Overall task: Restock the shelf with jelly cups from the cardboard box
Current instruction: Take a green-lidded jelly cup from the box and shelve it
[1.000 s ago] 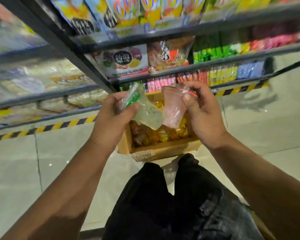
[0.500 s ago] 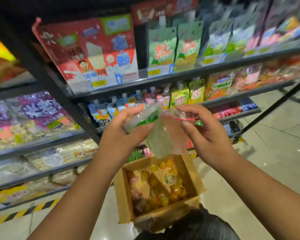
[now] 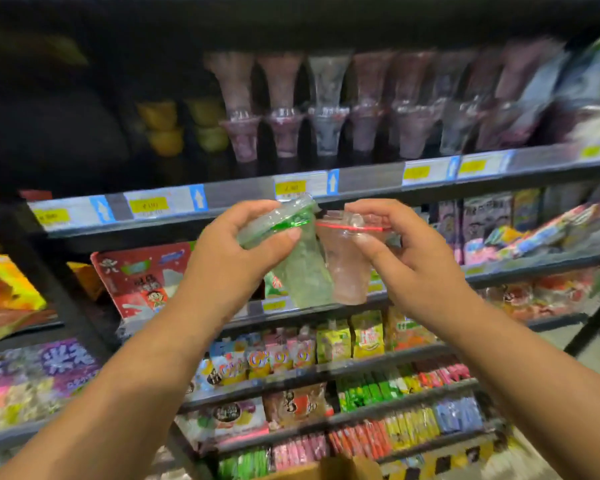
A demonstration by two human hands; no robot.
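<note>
My left hand (image 3: 236, 247) grips a green jelly cup (image 3: 302, 271) by its lid end, the cup tilted down to the right. My right hand (image 3: 406, 258) pinches the rim of a pink jelly cup (image 3: 347, 271) with a red-edged lid. The two cups touch side by side in front of the shelf edge (image 3: 361, 183). On the shelf above stand rows of stacked jelly cups (image 3: 284, 133), pink and clear. Only the top edge of the cardboard box (image 3: 329, 469) shows at the bottom.
Yellow and green small cups (image 3: 167, 129) sit at the left of the upper shelf. Lower shelves hold snack bags, drink pouches (image 3: 333, 344) and candy packs. A red carton (image 3: 142, 275) stands left of my hands. A black upright post (image 3: 66, 292) divides the shelving.
Both hands have lifted the two cups from above the box up to the higher shelf level. The view has tilted upward, so the box has dropped almost out of sight.
</note>
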